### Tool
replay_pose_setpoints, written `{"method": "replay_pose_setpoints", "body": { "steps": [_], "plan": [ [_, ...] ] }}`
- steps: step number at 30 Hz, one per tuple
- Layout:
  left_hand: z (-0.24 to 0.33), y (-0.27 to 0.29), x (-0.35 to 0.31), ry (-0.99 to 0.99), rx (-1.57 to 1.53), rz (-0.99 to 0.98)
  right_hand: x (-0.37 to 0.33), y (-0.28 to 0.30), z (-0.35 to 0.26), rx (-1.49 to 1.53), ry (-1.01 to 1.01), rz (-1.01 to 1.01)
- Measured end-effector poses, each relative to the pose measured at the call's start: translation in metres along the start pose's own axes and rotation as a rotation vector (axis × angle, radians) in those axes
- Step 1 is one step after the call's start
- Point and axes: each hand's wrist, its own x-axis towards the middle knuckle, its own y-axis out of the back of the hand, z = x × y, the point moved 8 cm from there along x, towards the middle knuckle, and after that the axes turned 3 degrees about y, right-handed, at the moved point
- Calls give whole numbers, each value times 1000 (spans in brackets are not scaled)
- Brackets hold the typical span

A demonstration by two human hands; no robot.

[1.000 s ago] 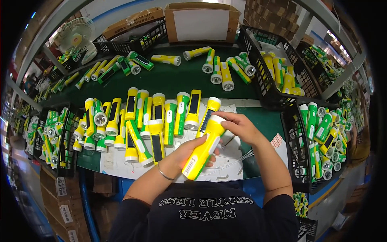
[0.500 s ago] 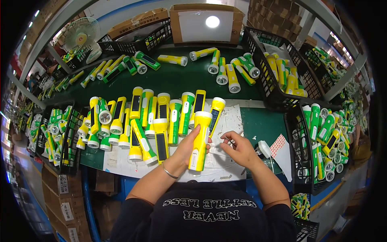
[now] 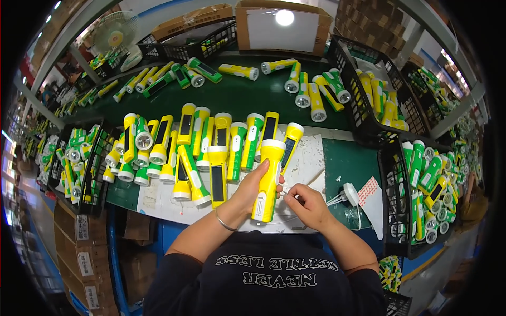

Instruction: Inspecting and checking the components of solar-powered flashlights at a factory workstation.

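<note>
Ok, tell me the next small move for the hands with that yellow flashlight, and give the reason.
Probably bring the right hand the last bit in to the side of the yellow flashlight. The left hand holds it upright above the white sheet, lens end up, and the right hand's fingertips pinch something small and white right beside its lower body, too small to identify.

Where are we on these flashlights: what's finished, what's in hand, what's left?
Looks done: a row of yellow and green flashlights lies on the white sheet. In hand: the left hand holds a yellow flashlight upright, while the right hand pinches a thin white cable near its lower side. Probably left, though I can't tell their state: flashlights in the black crate to the right.
</note>
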Motion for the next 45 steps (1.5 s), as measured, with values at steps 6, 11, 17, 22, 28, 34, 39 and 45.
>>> {"method": "replay_pose_setpoints", "body": {
  "steps": [6, 11, 17, 22, 28, 34, 39, 45],
  "plan": [
    [42, 21, -52, -220, -13, 82, 8, -22, 7, 155, -79, -45],
    [109, 70, -149, -660, -145, 157, 20, -26, 0, 227, 48, -50],
    [147, 143, -303, -1033, -214, 326, 46, -43, -7, 263, -5, -137],
    [131, 195, -369, -995, -396, 287, 62, -66, -26, 302, 9, -171],
    [129, 320, -478, -1105, -519, 733, 68, -65, -24, 246, 32, -149],
    [134, 397, -725, -1611, -483, 1083, 76, -67, -28, 259, 23, -206],
    [179, 422, -630, -1280, -386, 1434, 73, -31, -8, 87, 56, -8],
    [180, 418, -574, -1385, -279, 1172, 141, 56, 44, -338, 93, 291]
  ]
}}
